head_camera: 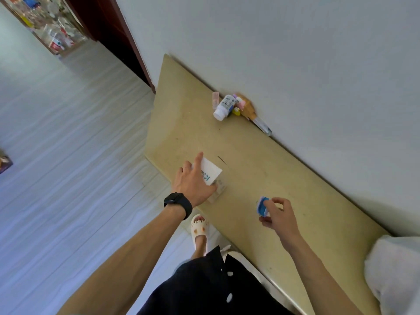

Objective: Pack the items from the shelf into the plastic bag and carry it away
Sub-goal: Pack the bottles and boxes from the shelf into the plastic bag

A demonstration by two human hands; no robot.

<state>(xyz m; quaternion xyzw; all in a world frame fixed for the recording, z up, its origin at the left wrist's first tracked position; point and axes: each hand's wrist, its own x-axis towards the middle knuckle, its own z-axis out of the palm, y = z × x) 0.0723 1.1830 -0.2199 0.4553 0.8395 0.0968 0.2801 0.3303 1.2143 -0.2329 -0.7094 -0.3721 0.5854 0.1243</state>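
The shelf is a beige board fixed along a white wall.

Left hand: fingers curled over a white box, gripping it at the shelf's front edge. The box is rectangular, plain white, with teal lettering on one face. It sits on top of a smaller pale box, which rests on the shelf at the same edge. A black watch is worn on the left wrist.

Right hand: thumb and fingertips pinch a small blue-and-white item just above the shelf, nearer the front edge than the wall. Its type cannot be told.

Remaining items lie grouped at the back edge, against the wall:
- a white bottle on its side, white cap toward the front edge, printed label;
- a pink strip beside it;
- a tan packet touching the wall;
- a clear tube along the wall.

The white plastic bag lies crumpled at the shelf's right end, well apart from both hands.
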